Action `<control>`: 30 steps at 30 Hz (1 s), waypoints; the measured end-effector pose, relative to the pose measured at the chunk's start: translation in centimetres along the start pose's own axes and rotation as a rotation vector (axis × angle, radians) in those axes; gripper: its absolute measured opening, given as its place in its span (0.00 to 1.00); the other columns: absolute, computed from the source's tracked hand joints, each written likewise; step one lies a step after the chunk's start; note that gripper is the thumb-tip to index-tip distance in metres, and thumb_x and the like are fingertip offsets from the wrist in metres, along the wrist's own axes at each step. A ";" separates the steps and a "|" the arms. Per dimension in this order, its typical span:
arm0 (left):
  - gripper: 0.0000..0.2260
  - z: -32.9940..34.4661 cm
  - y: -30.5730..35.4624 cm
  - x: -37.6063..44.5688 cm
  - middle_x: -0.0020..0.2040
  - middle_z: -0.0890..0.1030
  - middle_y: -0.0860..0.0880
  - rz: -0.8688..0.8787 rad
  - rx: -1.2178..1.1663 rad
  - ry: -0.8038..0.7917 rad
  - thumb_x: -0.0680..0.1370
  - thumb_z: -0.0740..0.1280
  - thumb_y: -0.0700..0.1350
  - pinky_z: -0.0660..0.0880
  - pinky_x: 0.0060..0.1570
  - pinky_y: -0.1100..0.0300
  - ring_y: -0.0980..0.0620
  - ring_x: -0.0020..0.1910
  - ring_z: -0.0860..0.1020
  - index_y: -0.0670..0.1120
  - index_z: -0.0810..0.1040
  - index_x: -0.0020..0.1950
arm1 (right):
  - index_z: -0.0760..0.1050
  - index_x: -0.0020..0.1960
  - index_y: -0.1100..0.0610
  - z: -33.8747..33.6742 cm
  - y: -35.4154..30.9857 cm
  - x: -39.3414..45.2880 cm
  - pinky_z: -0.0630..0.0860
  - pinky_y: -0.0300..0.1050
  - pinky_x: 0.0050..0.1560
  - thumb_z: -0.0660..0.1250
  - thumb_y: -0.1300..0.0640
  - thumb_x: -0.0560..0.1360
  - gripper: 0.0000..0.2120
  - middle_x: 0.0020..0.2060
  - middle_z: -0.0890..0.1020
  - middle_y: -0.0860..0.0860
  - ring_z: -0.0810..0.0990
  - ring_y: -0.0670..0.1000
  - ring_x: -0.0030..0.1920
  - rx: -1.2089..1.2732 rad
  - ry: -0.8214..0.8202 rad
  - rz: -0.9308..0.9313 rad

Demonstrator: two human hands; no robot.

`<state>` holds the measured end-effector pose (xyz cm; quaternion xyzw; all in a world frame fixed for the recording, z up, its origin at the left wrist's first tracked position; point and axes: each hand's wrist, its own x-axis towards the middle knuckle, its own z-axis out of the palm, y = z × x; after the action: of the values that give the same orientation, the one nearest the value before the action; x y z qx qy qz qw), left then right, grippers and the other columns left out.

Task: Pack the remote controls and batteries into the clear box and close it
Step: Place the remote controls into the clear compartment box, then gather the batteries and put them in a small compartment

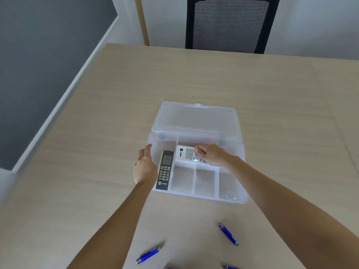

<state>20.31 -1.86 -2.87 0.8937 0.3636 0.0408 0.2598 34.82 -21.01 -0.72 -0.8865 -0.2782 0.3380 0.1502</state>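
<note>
The clear box [239,199] stands open mid-table, its lid [196,118] tipped back behind it. A dark remote [165,169] lies lengthwise in the box's left compartment. My left hand [144,167] rests against the box's left side next to that remote, fingers apart. A white remote [184,154] lies crosswise in the back compartment, and my right hand [211,155] is curled over its right end. Three small front compartments hold nothing. Blue batteries lie on the table near me: one at the left [148,254], one at the right [228,233].
More blue batteries [228,266] poke in at the bottom edge. The wooden table [272,94] runs far back to a black mesh chair [229,24]. The table's left edge drops to a grey floor.
</note>
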 end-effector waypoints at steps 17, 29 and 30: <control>0.19 -2.5 -14.7 -19.4 0.60 0.71 0.54 0.510 0.338 -0.571 0.77 0.63 0.57 0.72 0.56 0.59 0.52 0.59 0.72 0.50 0.71 0.65 | 0.70 0.61 0.60 14.9 2.4 -20.2 0.74 0.49 0.58 0.64 0.51 0.76 0.18 0.57 0.72 0.55 0.72 0.56 0.59 -0.071 0.147 0.139; 0.20 -0.2 -8.7 -24.4 0.55 0.78 0.50 0.844 0.654 -0.545 0.76 0.63 0.60 0.74 0.48 0.57 0.48 0.54 0.77 0.47 0.77 0.59 | 0.66 0.34 0.54 15.9 3.8 -24.5 0.65 0.43 0.42 0.65 0.60 0.72 0.11 0.41 0.73 0.54 0.72 0.52 0.44 -0.020 -0.040 0.177; 0.20 -0.5 -8.5 -24.6 0.48 0.81 0.52 0.865 0.739 -0.559 0.70 0.69 0.63 0.76 0.41 0.61 0.50 0.47 0.80 0.50 0.81 0.51 | 0.71 0.38 0.58 16.5 3.9 -25.0 0.67 0.45 0.44 0.65 0.60 0.72 0.05 0.42 0.74 0.54 0.74 0.54 0.45 -0.058 -0.070 0.182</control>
<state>-3.21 -13.07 -3.75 0.9674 -0.1218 -0.2211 -0.0207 9.69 -37.67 -1.54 -0.8997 -0.2114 0.3727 0.0837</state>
